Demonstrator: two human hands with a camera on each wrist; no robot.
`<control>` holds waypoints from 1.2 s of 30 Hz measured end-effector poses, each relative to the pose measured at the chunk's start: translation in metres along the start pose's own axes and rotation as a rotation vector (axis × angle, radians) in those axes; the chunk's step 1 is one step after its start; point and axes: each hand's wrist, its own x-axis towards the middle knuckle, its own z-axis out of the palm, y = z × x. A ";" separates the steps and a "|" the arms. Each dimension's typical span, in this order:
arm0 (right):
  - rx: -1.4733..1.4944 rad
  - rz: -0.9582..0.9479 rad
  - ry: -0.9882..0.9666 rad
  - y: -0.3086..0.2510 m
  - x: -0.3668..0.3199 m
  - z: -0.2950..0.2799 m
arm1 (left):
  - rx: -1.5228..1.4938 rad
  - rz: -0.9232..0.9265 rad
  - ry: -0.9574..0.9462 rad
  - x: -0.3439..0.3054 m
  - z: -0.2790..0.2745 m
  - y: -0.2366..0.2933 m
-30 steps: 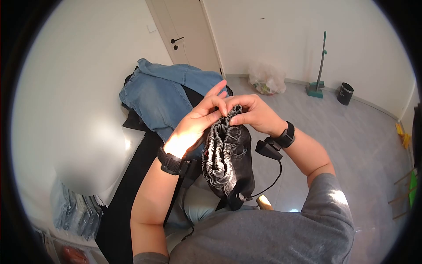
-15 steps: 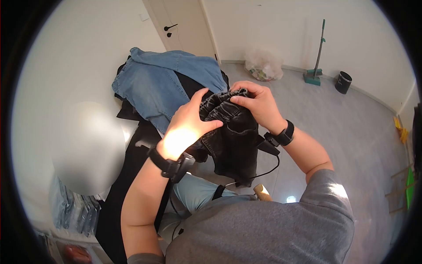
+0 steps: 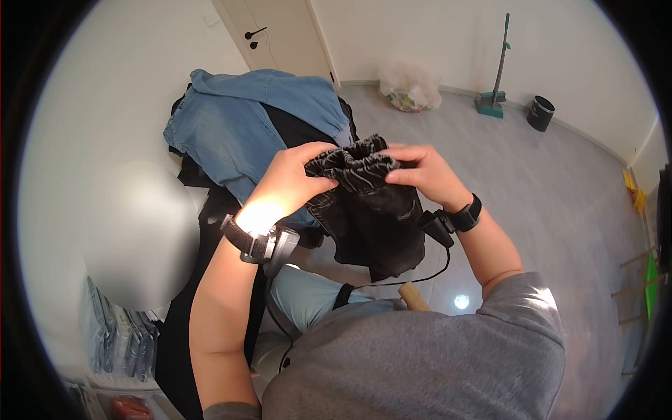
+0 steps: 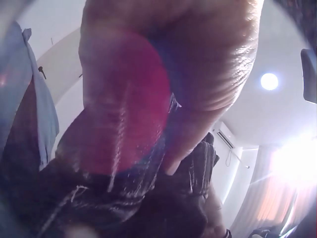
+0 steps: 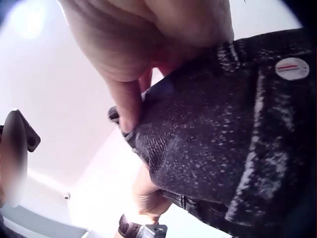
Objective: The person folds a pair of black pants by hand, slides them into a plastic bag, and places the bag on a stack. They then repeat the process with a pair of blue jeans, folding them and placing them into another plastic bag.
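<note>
Black trousers (image 3: 378, 217) with a gathered elastic waistband (image 3: 364, 173) hang in front of the person. On the left side of the waistband the left hand (image 3: 290, 171) grips the cloth between thumb and fingers. The right hand (image 3: 437, 178) pinches the opposite side, its thumb on the near face. In the right wrist view, a round white sticker (image 5: 292, 68) with a red mark shows near the waistband. The left wrist view has the left thumb (image 4: 174, 161) lying on the dark cloth (image 4: 124, 213). Fingers behind the waistband are partly hidden.
A blue denim garment (image 3: 231, 133) lies heaped over dark cloth ahead on the left. Plastic-wrapped garments (image 3: 122, 336) stand lower left. Along the far wall are a plastic bag (image 3: 409, 87), a broom (image 3: 500, 63) with a green dustpan, and a black bin (image 3: 540, 113). A cable (image 3: 420, 278) trails below the trousers.
The hands, earlier together at one end of the folded waistband, have drawn apart. The waistband has turned from lengthwise to crosswise and opened somewhat, with the left hand regripping its left side.
</note>
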 end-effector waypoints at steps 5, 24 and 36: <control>0.015 0.063 0.160 0.013 0.006 0.012 | 0.064 -0.038 -0.102 0.001 -0.007 0.003; -0.072 -0.042 -0.004 0.064 -0.015 -0.030 | 0.684 0.100 0.134 0.029 0.010 0.013; -0.715 0.214 0.572 0.209 -0.100 0.040 | 0.723 0.440 0.207 0.000 -0.043 0.021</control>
